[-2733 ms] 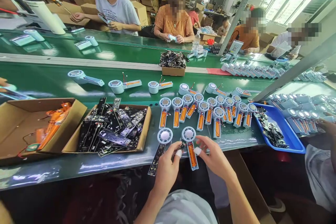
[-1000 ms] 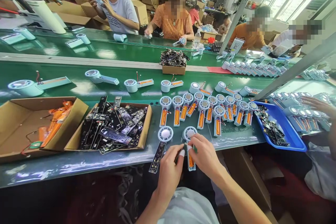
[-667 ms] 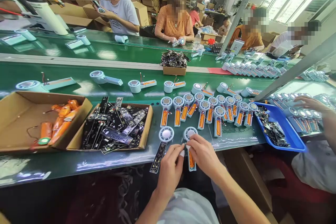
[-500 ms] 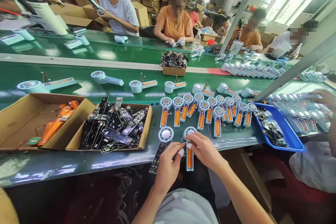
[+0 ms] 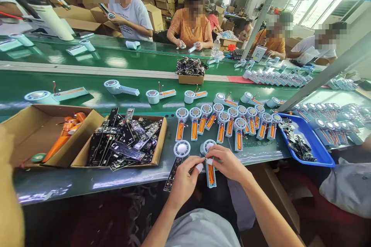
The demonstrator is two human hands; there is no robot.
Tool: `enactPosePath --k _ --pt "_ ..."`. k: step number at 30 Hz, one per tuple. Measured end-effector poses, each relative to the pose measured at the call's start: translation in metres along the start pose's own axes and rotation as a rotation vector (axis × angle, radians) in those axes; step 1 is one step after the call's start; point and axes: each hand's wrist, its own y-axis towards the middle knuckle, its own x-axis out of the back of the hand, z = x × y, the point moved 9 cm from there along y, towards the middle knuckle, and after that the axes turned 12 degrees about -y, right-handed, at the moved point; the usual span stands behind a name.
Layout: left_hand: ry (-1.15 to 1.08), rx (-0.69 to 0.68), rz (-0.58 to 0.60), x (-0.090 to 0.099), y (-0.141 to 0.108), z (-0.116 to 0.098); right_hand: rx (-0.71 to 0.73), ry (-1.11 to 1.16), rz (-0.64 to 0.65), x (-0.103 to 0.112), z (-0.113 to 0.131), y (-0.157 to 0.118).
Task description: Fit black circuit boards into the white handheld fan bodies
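Both hands meet over a light-blue fan body (image 5: 211,177) with an orange insert in its handle, lying at the table's front edge. My left hand (image 5: 187,177) has its fingers pinched at the joint between fan head and handle; what they grip is too small to make out. From the right, my right hand (image 5: 228,164) pinches at that same spot, its fingers hiding part of the round head. Left of it lies another fan head (image 5: 182,149), with a black circuit board (image 5: 173,173) below it, partly behind my left hand.
Cardboard boxes hold orange parts (image 5: 62,135) and circuit boards (image 5: 127,142) at left. Several fan bodies (image 5: 222,127) stand beyond my hands. A blue tray (image 5: 321,156) is at right. A co-worker's arm (image 5: 11,189) shows at far left; people sit across the green belt (image 5: 95,61).
The near fan's handle end has swung slightly right, while both hands stay pinched at its joint. A blurred arm has come in at the far left. Fans on the belt have shifted slightly right.
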Motion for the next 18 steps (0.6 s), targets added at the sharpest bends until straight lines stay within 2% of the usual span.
enactPosePath --k 3,10,18 --pt "-0.028 0.040 0.020 0.000 0.001 0.005 0.030 0.043 0.056 0.003 0.002 0.002" --pt "-0.055 0.048 0.055 -0.001 0.003 0.006 0.076 0.088 0.082 0.002 -0.002 0.007" --pt "-0.022 -0.015 0.086 -0.005 0.004 -0.006 0.072 0.123 0.028 0.002 -0.007 0.003"
